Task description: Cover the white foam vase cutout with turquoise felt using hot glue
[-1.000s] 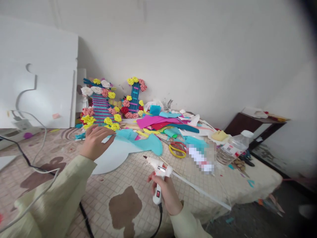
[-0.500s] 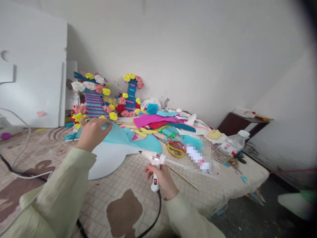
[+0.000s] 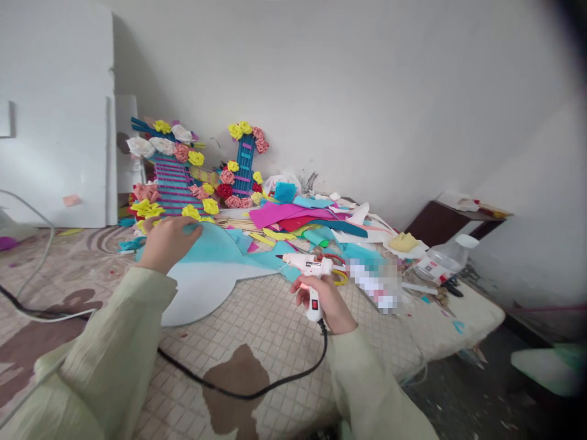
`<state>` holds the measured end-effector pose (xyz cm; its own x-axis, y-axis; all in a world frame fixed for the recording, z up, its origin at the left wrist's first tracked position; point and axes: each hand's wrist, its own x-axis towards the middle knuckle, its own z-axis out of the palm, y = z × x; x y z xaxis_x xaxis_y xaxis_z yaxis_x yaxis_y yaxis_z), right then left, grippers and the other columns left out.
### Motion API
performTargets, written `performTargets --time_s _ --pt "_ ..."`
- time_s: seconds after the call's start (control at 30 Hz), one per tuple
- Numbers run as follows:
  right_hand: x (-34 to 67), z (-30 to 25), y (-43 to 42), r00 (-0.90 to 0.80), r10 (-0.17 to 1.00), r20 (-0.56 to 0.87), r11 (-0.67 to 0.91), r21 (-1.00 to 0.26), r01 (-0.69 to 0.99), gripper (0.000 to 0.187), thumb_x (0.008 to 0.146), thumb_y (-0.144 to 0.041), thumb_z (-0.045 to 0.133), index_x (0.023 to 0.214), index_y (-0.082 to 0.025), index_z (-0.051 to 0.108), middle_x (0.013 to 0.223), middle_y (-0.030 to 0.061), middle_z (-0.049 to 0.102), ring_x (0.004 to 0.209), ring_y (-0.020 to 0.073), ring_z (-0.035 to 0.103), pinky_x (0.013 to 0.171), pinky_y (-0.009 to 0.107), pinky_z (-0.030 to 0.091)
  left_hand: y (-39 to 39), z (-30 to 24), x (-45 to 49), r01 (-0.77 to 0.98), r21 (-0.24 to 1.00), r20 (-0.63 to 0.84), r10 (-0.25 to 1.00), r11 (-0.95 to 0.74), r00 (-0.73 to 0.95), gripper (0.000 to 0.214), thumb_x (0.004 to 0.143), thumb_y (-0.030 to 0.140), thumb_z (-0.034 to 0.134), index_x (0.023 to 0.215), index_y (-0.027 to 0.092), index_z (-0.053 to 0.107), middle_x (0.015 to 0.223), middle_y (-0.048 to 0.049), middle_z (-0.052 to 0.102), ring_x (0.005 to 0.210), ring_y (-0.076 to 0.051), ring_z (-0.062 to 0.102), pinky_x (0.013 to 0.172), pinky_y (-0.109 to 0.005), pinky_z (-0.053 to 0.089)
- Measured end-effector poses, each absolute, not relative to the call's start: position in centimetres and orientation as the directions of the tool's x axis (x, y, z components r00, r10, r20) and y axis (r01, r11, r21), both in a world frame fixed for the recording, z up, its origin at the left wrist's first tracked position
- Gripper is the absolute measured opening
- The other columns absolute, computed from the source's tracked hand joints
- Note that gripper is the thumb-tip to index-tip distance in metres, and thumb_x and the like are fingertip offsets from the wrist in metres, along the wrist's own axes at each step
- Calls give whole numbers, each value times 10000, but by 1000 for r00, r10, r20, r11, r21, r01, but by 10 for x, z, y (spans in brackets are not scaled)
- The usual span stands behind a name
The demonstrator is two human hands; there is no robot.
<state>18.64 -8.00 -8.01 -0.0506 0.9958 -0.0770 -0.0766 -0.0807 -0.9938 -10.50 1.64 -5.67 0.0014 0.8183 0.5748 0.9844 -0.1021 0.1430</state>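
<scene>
My right hand (image 3: 328, 299) is wrapped round the handle of a white hot glue gun (image 3: 308, 264). Its dark nozzle points left, above the right end of a light-blue crepe paper sheet (image 3: 215, 241). That paper covers the far part of a white rounded board (image 3: 199, 290) lying on the table. At the board's far left, my left hand (image 3: 170, 241) is closed with its fingertips on the paper's edge, a bit of blue showing at the thumb and forefinger. A black cord (image 3: 247, 396) runs from the gun's handle across the tablecloth.
Two flower-trimmed frames, one wide (image 3: 177, 183) and one narrow (image 3: 244, 162), lean at the wall. Coloured paper scraps (image 3: 293, 217) lie behind the board. Red and yellow scissors (image 3: 340, 278) are partly behind the glue gun. A clear plastic bottle (image 3: 443, 260) stands at the right.
My right hand has moved the glue gun right and farther from me, so its nozzle has left the board's narrow end. My left hand stays at the paper's edge.
</scene>
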Motion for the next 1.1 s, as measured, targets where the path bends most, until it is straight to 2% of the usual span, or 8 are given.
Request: performTargets --time_s 0.3,0.67,1.1 --pt "152 -95 -67 -259 945 -201 -189 -980 69 151 620 -227 500 525 -121 549 471 7 565 352 91 490 351 191 328 17 -60 -105 982 177 525 850 -67 -37 314 749 403 436 864 168 609 861 -92 654 856 -225 564 819 -375 310" --pt "128 -108 -44 -277 924 -265 -234 -962 140 146 603 -241 510 502 -144 552 408 -3 540 339 122 500 354 220 394 21 -64 -106 979 194 524 850 -60 -51 316 747 404 435 864 172 615 843 -97 654 827 -227 570 810 -378 319" --pt "127 -110 -42 -273 915 -296 -246 -948 204 208 619 -265 500 444 -154 523 346 -2 512 311 121 492 329 207 361 20 -63 -106 979 199 510 858 -51 -59 312 749 411 436 873 183 610 839 -85 654 827 -218 566 804 -372 322"
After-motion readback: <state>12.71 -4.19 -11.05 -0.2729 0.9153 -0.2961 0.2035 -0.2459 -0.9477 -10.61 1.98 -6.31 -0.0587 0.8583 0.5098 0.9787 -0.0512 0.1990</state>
